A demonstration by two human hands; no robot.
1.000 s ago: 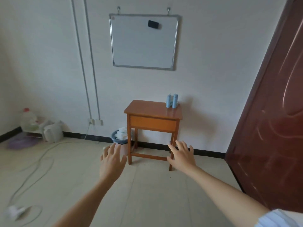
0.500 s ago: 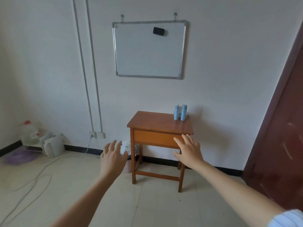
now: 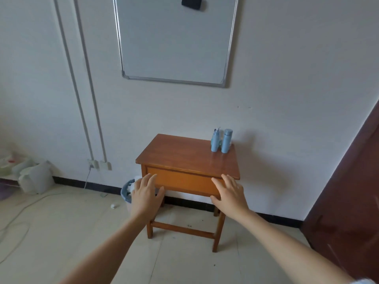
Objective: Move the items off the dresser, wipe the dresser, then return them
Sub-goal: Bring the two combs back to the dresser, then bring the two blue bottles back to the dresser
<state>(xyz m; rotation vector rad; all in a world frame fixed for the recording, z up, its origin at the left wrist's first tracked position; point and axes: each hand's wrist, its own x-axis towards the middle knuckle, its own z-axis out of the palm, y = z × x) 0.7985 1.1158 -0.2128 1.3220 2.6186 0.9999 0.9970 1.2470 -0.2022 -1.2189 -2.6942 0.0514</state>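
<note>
Bench [image 3: 184,158] of brown wood against wall, blue bottles [image 3: 226,141] upright at far right corner. Left hand [image 3: 144,196] and right hand [image 3: 230,195] released, fingers spread, grasping nothing, before bench front.

Bare forearms [image 3: 287,242], whitish cuff [image 3: 366,281] on right arm

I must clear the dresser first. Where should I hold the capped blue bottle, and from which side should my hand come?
Probably round the middle of the capped bottle, coming from the front right with the right hand. It stands upright, a plain cylinder; the pump bottle stands close on its left, the wall behind, so only those sides look free.
</note>
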